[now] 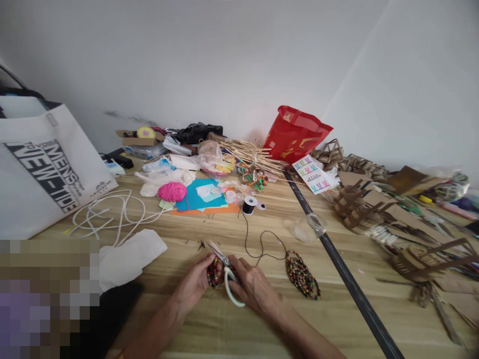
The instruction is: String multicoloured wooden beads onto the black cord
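Note:
Near the front of the table, my left hand (193, 280) is closed around a string of small multicoloured beads (213, 273). White-handled scissors (229, 285) are in my right hand (255, 285), their blades pointing up and left, just above the beads. More beads show between the two hands, partly hidden by the right fingers. To the right lies a coiled pile of beaded strands (302, 276). A black cord (265, 255) runs from a spool of black thread (248, 205) toward that pile. Short black cord scraps (202, 245) lie beyond the blades.
A white shopping bag (45, 169) stands at left, beside a looped white cable (112, 209). Pink yarn (172, 192), blue paper (202, 192) and a red bag (295, 132) sit further back. Small brown woven baskets (364, 212) crowd the right side, past a dark strip (337, 259).

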A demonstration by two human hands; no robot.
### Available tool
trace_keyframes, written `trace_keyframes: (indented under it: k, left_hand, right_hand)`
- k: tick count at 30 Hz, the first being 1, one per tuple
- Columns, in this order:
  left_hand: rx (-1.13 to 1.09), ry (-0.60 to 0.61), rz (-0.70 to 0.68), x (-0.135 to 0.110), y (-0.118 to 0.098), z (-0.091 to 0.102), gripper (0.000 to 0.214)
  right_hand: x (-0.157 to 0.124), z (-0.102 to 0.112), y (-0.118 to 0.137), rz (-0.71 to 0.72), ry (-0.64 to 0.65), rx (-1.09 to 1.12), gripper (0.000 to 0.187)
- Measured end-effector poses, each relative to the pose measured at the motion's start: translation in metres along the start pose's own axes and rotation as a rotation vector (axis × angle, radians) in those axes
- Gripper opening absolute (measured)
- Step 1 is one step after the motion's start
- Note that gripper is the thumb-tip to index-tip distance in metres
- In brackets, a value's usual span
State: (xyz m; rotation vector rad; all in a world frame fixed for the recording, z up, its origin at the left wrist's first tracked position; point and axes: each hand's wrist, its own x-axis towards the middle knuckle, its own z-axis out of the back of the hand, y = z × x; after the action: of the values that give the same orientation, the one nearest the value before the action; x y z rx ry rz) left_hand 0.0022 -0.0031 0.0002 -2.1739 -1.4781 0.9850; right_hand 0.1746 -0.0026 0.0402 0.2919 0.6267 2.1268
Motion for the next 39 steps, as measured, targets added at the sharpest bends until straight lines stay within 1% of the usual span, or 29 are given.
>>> trace_keyframes:
  k: [2,5,7,9,10,13,16,19,24,30,34,39]
  left_hand:
    - [0.013,-0.011,0.001,0.001,0.000,0.001,0.019]
    - [0.045,-0.028,-0.008,0.000,-0.001,0.000,0.020]
    - [0.077,-0.035,-0.029,0.000,-0.003,-0.001,0.022]
    - [0.130,-0.040,-0.067,-0.001,-0.005,-0.003,0.026]
    - [0.163,-0.043,-0.096,-0.001,-0.006,-0.003,0.028]
    - [0.281,-0.071,-0.198,-0.001,-0.010,-0.004,0.031]
    - [0.392,-0.102,-0.273,0.000,-0.013,-0.003,0.032]
    - [0.463,-0.108,-0.306,0.000,-0.015,0.000,0.032]
    - [0.517,-0.111,-0.321,0.002,-0.013,0.004,0.033]
    - [0.534,-0.070,-0.278,-0.001,-0.013,-0.003,0.033]
    - [0.478,-0.055,-0.230,-0.004,-0.015,-0.010,0.035]
    - [0.352,-0.050,-0.165,-0.006,-0.017,-0.016,0.035]
  right_hand:
    - [0.001,0.001,-0.001,0.007,-0.006,0.097,0.022]
    - [0.002,0.006,-0.004,0.026,-0.012,0.303,0.014]
    - [0.002,0.012,-0.007,0.006,-0.004,0.431,0.017]
    - [0.002,0.018,-0.013,-0.024,0.023,0.552,0.027]
    - [0.002,0.021,-0.016,-0.030,0.051,0.623,0.032]
    - [-0.001,0.028,-0.029,-0.064,0.236,0.837,0.048]
    - [-0.005,0.031,-0.040,-0.119,0.346,0.965,0.056]
    - [-0.009,0.033,-0.047,-0.153,0.397,1.023,0.060]
    - [-0.010,0.029,-0.054,-0.172,0.476,1.095,0.064]
    - [-0.008,0.017,-0.060,-0.152,0.490,1.226,0.063]
    - [-0.009,0.015,-0.061,-0.115,0.474,1.278,0.060]
    - [-0.010,0.021,-0.057,-0.088,0.474,1.256,0.061]
